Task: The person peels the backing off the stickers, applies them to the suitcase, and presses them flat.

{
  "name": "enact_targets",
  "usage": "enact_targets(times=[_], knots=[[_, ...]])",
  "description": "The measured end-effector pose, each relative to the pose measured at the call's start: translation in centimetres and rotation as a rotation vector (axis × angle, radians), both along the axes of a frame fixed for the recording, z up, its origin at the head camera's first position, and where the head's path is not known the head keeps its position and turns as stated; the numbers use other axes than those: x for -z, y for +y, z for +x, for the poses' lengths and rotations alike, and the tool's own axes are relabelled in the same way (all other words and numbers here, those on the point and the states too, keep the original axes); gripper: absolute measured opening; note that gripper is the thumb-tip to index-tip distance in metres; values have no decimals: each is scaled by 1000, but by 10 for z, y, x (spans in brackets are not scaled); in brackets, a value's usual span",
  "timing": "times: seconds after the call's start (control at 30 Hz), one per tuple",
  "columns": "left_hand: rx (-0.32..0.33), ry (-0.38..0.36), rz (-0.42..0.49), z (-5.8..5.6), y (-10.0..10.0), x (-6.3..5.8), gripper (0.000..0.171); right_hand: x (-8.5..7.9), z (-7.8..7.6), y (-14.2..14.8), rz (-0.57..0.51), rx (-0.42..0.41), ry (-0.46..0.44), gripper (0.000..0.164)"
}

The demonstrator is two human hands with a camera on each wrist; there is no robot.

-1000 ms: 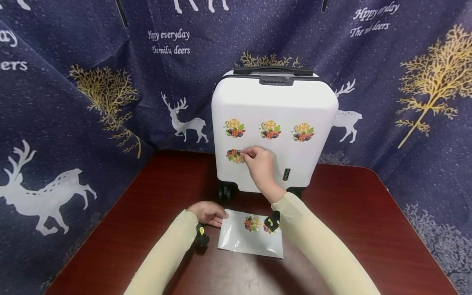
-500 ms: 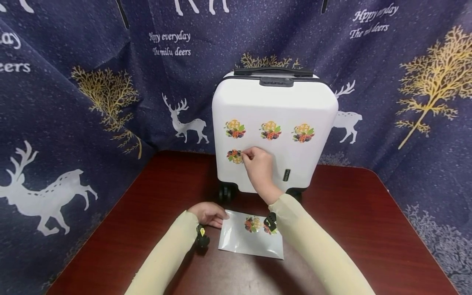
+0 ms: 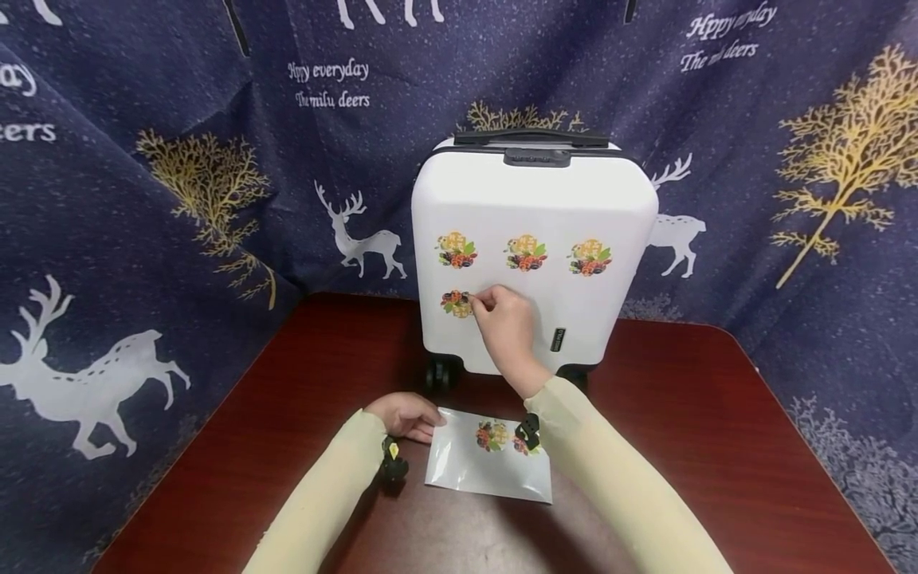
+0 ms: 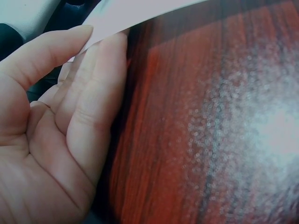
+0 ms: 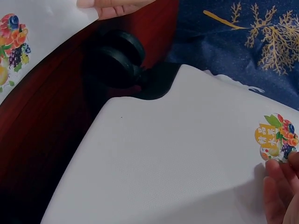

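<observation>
A white suitcase [image 3: 531, 183] stands upright on the table, with three fruit stickers in a row across its front. Below the left one is a fourth fruit sticker [image 3: 455, 304], its lettering upside down in the head view. My right hand [image 3: 505, 323] pinches that sticker's right edge between thumb and forefinger, right at the suitcase face; the right wrist view shows the fingertips on the sticker [image 5: 276, 136]. Down on the table, my left hand [image 3: 405, 416] pinches the upper left corner of a glossy sticker sheet [image 3: 480, 474]. Two fruit stickers show on the sheet, one partly behind the right wrist camera.
The red-brown wooden table [image 3: 344, 351] carries the suitcase near its back edge. Black wheels [image 3: 441, 373] stick out under the suitcase. A dark blue curtain [image 3: 344, 143] with white deer and gold trees hangs behind. A small black label [image 3: 557, 340] sits low on the suitcase front.
</observation>
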State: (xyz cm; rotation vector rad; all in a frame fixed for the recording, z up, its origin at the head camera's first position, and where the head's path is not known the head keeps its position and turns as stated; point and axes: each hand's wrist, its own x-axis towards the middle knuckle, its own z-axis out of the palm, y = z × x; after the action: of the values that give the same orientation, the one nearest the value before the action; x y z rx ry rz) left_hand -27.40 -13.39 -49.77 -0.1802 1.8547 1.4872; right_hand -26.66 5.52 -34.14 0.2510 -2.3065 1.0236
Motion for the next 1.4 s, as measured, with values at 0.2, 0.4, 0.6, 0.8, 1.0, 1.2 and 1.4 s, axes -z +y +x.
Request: enact_targets(times=[0.2, 0.4, 0.6, 0.8, 1.0, 1.2, 1.4], knots=[[10, 3, -4, 1, 0, 1, 6, 4, 2, 5, 63, 31, 1, 17], [10, 5, -11, 2, -2, 0, 9, 11, 2, 9, 68, 44, -14, 15], [23, 7, 0, 1, -2, 2, 9, 19, 1, 14, 10, 15, -27, 14], [22, 10, 6, 1, -2, 2, 10, 23, 3, 20, -64, -52, -71, 13], [23, 7, 7, 1, -1, 1, 11, 20, 12, 27, -141, -125, -135, 14], [17, 4, 0, 1, 0, 0, 8, 20, 20, 35, -183, -158, -196, 15], [12, 3, -2, 1, 1, -1, 6, 23, 27, 41, -174, -152, -216, 14]])
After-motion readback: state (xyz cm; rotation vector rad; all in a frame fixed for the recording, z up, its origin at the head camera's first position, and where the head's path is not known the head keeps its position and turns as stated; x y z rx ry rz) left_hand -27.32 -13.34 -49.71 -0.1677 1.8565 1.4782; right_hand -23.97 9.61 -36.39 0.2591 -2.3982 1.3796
